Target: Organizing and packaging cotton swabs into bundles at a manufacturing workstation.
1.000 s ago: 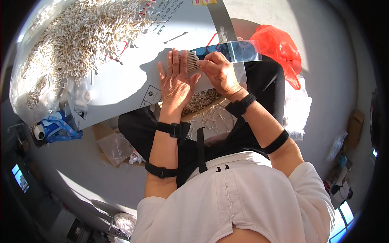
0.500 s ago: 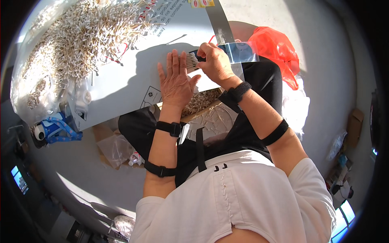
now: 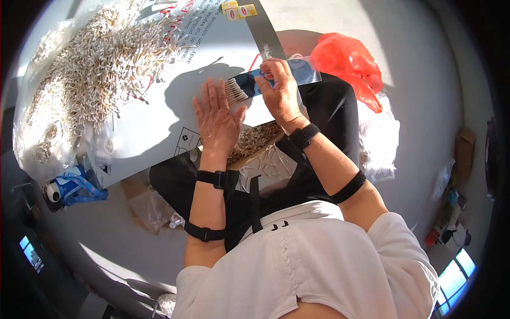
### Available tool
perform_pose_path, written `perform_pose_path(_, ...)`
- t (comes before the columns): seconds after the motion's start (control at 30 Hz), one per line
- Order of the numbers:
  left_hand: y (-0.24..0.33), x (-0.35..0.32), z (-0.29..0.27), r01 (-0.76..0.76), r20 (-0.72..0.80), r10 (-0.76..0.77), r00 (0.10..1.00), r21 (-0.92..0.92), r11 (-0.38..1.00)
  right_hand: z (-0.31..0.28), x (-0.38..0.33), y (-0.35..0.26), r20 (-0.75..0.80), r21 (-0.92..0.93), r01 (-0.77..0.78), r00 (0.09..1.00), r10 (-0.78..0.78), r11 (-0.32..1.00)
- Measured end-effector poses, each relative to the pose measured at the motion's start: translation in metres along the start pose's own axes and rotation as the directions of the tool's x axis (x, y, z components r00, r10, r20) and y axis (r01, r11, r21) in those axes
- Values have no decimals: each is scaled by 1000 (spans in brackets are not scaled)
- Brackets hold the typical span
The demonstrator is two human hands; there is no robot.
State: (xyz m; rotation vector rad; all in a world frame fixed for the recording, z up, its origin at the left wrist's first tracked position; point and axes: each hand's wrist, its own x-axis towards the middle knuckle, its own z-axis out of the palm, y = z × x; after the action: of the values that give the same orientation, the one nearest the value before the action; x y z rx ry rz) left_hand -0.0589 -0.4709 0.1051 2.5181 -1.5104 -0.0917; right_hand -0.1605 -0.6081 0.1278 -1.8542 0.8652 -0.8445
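- Sunlit grey floor surrounds a white printed cardboard sheet (image 3: 159, 117) across my lap.
- Heaped pale cotton swabs (image 3: 90, 69) cover its left part.
- Red plastic bag (image 3: 348, 66) lies right of it.
- I see my left hand (image 3: 218, 122) flat, fingers spread, against a fanned swab bundle (image 3: 236, 91).
- My right hand (image 3: 281, 95) pinches a clear blue-printed packet (image 3: 297, 72) over that bundle.
- Two small yellow labels (image 3: 239, 9) sit at the sheet's top edge.

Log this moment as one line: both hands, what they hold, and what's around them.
left hand: open, flat against stick bundle | right hand: gripping clear bag | loose stick heap on board, person's left | red bag right
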Motion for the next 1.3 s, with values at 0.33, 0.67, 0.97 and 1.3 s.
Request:
perform_pose_path(0.33,59,28,16,16,-58,-21,998,-81,997,-46,32,-5,422,-687,266,904,74,676)
perform_pose_path(0.67,74,35,22,32,-94,-41,995,-98,995,-51,51,19,334,-617,48,920,206,786)
perform_pose_path(0.97,77,33,23,-23,-53,17,998,-122,992,-54,52,21,343,-565,30,917,202,824)
perform_pose_path(1.3,84,37,23,-69,-100,56,993,-126,990,-56,52,24,373,-537,134,923,93,833)
